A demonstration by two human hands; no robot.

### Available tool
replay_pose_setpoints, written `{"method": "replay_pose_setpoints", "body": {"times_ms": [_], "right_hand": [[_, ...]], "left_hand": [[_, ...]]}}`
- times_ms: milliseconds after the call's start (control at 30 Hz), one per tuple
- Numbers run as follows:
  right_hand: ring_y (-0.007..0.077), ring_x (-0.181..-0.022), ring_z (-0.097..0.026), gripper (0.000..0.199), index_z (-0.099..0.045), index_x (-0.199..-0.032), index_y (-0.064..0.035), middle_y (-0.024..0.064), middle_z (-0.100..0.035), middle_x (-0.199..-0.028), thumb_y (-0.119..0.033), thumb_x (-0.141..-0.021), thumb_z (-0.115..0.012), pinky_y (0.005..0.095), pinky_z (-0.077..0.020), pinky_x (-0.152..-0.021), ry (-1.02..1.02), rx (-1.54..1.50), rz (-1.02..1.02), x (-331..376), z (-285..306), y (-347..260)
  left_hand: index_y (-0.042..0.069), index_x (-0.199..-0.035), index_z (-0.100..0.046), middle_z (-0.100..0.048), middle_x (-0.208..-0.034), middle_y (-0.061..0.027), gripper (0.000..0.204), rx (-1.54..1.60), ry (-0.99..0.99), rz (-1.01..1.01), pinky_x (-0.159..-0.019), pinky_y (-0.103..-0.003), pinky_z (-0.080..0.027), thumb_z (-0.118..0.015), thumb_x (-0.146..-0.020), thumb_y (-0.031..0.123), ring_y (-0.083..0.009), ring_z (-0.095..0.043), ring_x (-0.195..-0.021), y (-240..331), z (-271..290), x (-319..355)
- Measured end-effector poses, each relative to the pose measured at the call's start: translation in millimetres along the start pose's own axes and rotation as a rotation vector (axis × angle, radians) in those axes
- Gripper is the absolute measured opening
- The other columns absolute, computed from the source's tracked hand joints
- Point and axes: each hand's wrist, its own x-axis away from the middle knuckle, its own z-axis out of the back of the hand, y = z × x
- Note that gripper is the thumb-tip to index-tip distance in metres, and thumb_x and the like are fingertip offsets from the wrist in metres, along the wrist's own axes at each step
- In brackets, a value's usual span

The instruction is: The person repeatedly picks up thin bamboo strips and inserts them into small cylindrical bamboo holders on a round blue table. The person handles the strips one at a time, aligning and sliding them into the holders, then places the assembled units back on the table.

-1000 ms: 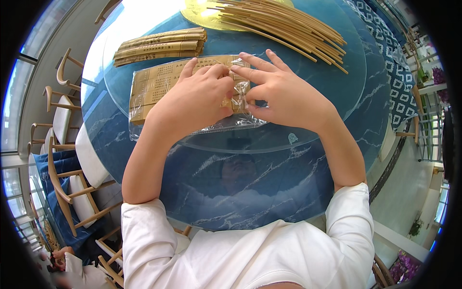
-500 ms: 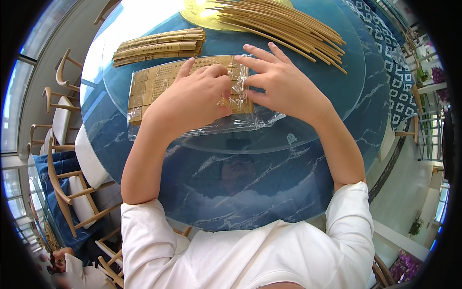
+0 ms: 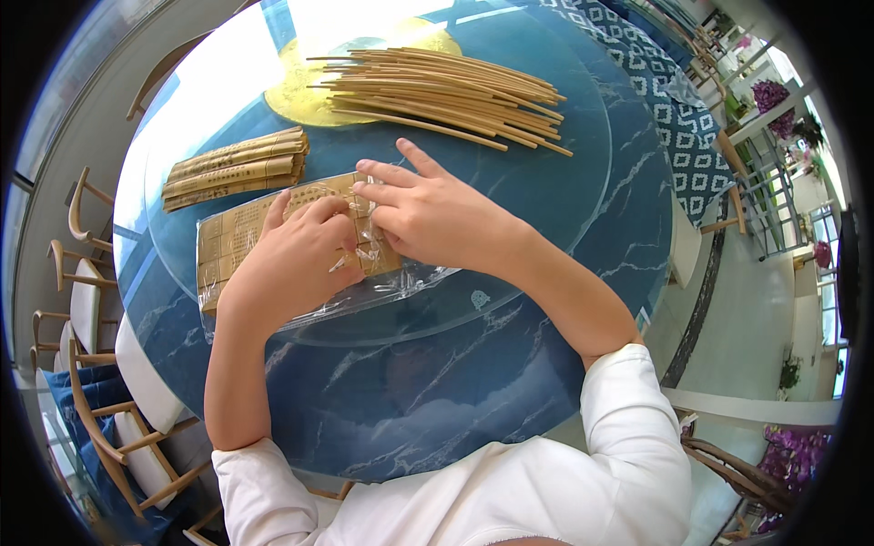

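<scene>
A clear plastic bag (image 3: 208, 282) lies flat before me with tan printed paper packets (image 3: 238, 235) inside, laid in rows. My left hand (image 3: 296, 259) rests over its middle, fingers curled and closed on the crinkled film. From the right, my right hand (image 3: 437, 214) meets the bag's right part. Its thumb and index finger close on the film beside the left fingertips, while the outer fingers stretch away. Crumpled plastic shows between the two hands. The fingertips are partly hidden.
Behind the bag lies a stack of folded tan printed strips (image 3: 237, 168). Farther back, a loose bundle of thin wooden sticks (image 3: 455, 96) partly covers a round gold mat (image 3: 296, 91). These rest on a glass turntable on a blue marbled table (image 3: 437, 391). Wooden chairs (image 3: 86, 300) stand at left.
The view has shifted, so the table and things sit lower and farther left in the picture. Both hands stay at the bag; the right fingers are a little nearer the left hand.
</scene>
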Motion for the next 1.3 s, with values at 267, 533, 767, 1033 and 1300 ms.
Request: {"method": "replay_pose_setpoints", "body": {"times_ms": [267, 533, 767, 1033, 1300], "right_hand": [[0.0293, -0.151, -0.050, 0.020, -0.082, -0.099, -0.0066, 0.0098, -0.071, -0.140, -0.024, -0.097, -0.073, 0.0638, -0.0321, -0.127, -0.003, -0.109, -0.004, 3.8, -10.9, 9.6], [0.0284, -0.150, -0.050, 0.015, -0.081, -0.091, -0.0099, 0.0077, -0.072, -0.138, -0.020, -0.096, -0.071, 0.0653, -0.0322, -0.127, -0.020, -0.094, 0.011, 3.2, -4.3, 9.0], [0.0285, -0.151, -0.051, 0.015, -0.079, -0.087, -0.0082, 0.0084, -0.073, -0.138, -0.018, -0.095, -0.072, 0.0655, -0.0302, -0.128, -0.019, -0.038, 0.025, 1.6, -1.9, 2.6], [0.0283, -0.151, -0.050, 0.013, -0.078, -0.087, -0.0103, 0.0068, -0.073, -0.139, -0.019, -0.095, -0.074, 0.0650, -0.0301, -0.128, -0.014, -0.171, 0.028, 3.3, -5.1, 9.7], [0.0287, -0.150, -0.051, 0.010, -0.078, -0.098, -0.0077, 0.0083, -0.074, -0.137, -0.016, -0.095, -0.073, 0.0605, -0.0310, -0.129, 0.000, -0.090, 0.042, 2.2, -8.2, 7.0]], "left_hand": [[0.012, -0.104, -0.069, -0.064, -0.140, -0.0082, 0.027, 0.031, -0.016, -0.006, -0.132, -0.058, -0.020, -0.084, -0.090, 0.028, -0.0270, -0.060, -0.138, 0.1, 3.2, -1.5], [0.012, -0.105, -0.068, -0.064, -0.140, -0.0073, 0.029, 0.045, 0.006, -0.024, -0.132, -0.058, -0.021, -0.085, -0.089, 0.029, -0.0269, -0.060, -0.138, -4.0, 0.3, 0.0], [0.012, -0.106, -0.067, -0.064, -0.138, -0.0077, 0.030, 0.047, 0.022, -0.042, -0.132, -0.058, -0.021, -0.084, -0.089, 0.029, -0.0272, -0.060, -0.137, -6.1, -1.4, 1.4], [0.011, -0.106, -0.067, -0.064, -0.139, -0.0082, 0.030, 0.036, 0.021, -0.049, -0.131, -0.058, -0.021, -0.084, -0.089, 0.028, -0.0281, -0.060, -0.137, -6.0, -1.5, -0.3], [0.012, -0.106, -0.070, -0.064, -0.144, -0.0083, 0.028, 0.054, -0.020, -0.019, -0.133, -0.059, -0.020, -0.085, -0.089, 0.029, -0.0271, -0.058, -0.141, -4.8, 1.1, -3.4]]}}
